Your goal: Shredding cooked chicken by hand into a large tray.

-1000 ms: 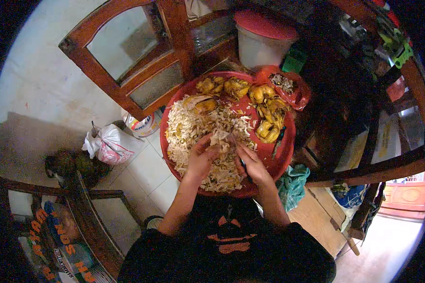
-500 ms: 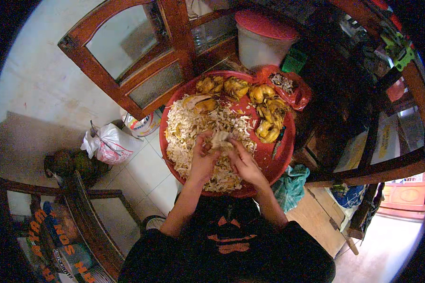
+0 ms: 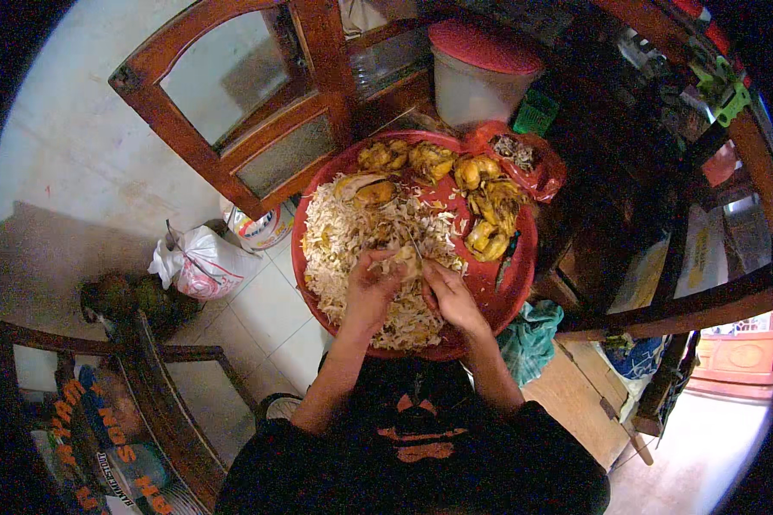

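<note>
A small, pale, ragged piece of what looked like cooked meat [image 3: 406, 259] was between the two hands, over the near half of the heap. The left hand [image 3: 374, 287] held it in curled fingers. The right hand [image 3: 449, 293] was closed narrow on what seemed a thin, grey, metal knife [image 3: 416, 246], its handle hidden. The step in hand looked like slicing the piece into strips; the next move seemed to call for a steady left grip and short strokes, the edge kept clear of the fingertips.

Below, a heap of pale, shredded strips [image 3: 333, 257] covered the left and near parts of a wide, round, red plastic tray [image 3: 524, 279]. Yellow-brown, glossy cooked birds [image 3: 487, 243] lay along its far and right sides. At the far right rim, a crumpled red plastic bag [image 3: 551, 178] stood open with small grey-brown scraps [image 3: 515, 153] in it. Beyond stood a white plastic bucket [image 3: 468, 90] under a round red lid [image 3: 489, 47], contents hidden, with a small green plastic basket [image 3: 537, 112] beside it. At left sat a tied white plastic bag [image 3: 210, 262], its filling unseen
</note>
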Available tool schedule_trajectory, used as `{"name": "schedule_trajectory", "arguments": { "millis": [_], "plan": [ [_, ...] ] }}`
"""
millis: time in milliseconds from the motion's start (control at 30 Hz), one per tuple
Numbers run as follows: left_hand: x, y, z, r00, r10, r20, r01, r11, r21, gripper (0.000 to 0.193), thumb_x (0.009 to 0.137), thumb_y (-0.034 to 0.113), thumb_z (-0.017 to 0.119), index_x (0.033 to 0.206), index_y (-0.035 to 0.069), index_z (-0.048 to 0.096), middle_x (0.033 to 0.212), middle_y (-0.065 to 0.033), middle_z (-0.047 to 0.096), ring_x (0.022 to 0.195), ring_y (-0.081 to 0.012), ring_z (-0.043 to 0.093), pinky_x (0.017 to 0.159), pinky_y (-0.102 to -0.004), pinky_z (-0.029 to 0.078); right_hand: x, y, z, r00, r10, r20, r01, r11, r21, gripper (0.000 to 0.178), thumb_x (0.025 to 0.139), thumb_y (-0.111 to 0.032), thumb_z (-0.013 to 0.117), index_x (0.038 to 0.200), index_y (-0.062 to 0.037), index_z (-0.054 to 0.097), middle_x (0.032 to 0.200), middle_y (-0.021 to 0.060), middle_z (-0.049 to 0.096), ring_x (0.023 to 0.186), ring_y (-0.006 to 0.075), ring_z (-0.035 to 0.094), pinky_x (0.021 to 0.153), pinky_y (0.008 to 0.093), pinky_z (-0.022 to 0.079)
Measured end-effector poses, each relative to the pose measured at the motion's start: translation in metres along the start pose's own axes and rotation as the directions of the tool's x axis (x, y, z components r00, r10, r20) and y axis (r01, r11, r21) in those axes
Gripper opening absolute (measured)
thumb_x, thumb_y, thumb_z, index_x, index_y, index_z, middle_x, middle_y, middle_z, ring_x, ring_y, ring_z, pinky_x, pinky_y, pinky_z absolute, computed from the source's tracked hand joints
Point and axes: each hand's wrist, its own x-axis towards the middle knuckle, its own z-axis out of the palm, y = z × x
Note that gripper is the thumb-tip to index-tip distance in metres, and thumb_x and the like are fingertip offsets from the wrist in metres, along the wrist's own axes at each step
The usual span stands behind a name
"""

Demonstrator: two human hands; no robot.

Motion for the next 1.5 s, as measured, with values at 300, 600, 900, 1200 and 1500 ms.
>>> {"name": "schedule_trajectory", "arguments": {
  "millis": [300,600,900,1200,1500],
  "plan": [
    [0.0,-0.003,0.004,0.999,0.02,-0.035,-0.028,0.969,-0.244,0.022,0.077,-0.004,0.062,0.089,0.005,0.046,0.08,-0.0073,0.06,0.07,-0.0163,0.06,0.065,-0.0298,0.053,-0.005,0.01,0.015,0.997,0.01,-0.072,-0.025,0.98,-0.197,0.028,0.095,-0.028,0.039,0.104,-0.0038,0.051,0.055,-0.001,0.038,0.048,0.0093,0.036,0.044,0.0259,0.031],
    [-0.004,-0.011,0.009,0.996,0.025,-0.082,-0.036,0.99,-0.134,0.023,0.075,-0.005,0.064,0.085,0.006,0.046,0.077,-0.0084,0.061,0.069,-0.0158,0.061,0.063,-0.0282,0.052,0.015,0.015,0.011,0.928,-0.243,-0.284,0.174,0.953,-0.248,0.026,0.095,-0.026,0.04,0.094,-0.003,0.052,0.055,-0.0011,0.037,0.05,0.0076,0.036,0.045,0.0243,0.03],
    [0.0,-0.014,0.001,0.995,0.054,-0.078,-0.067,0.983,-0.173,0.018,0.077,-0.005,0.06,0.087,0.004,0.048,0.084,-0.011,0.062,0.076,-0.0187,0.062,0.065,-0.0284,0.052,0.001,-0.004,-0.001,0.946,-0.319,0.063,0.325,0.917,-0.23,0.032,0.094,-0.025,0.042,0.114,-0.0011,0.051,0.063,0.0066,0.049,0.053,0.0177,0.047,0.049,0.0303,0.038],
    [0.004,-0.011,0.0,0.993,-0.083,-0.084,0.047,0.933,-0.358,0.014,0.078,-0.005,0.058,0.087,0.004,0.052,0.085,-0.0104,0.063,0.08,-0.0174,0.061,0.071,-0.0288,0.049,0.006,-0.051,0.012,0.967,0.07,-0.246,-0.166,0.904,-0.394,0.031,0.091,-0.029,0.045,0.114,-0.0091,0.05,0.105,0.02,0.058,0.092,0.0346,0.058,0.075,0.0457,0.046],
    [0.0,-0.01,-0.001,0.991,0.064,-0.116,-0.083,0.982,-0.171,0.026,0.081,0.004,0.062,0.105,-0.002,0.056,0.084,-0.0072,0.063,0.072,-0.0131,0.059,0.064,-0.0228,0.046,0.004,-0.02,0.012,1.0,0.026,0.013,-0.024,0.986,-0.163,0.022,0.093,-0.02,0.042,0.099,-0.0016,0.053,0.065,0.0044,0.048,0.057,0.0134,0.045,0.051,0.028,0.037]
  ]
}}
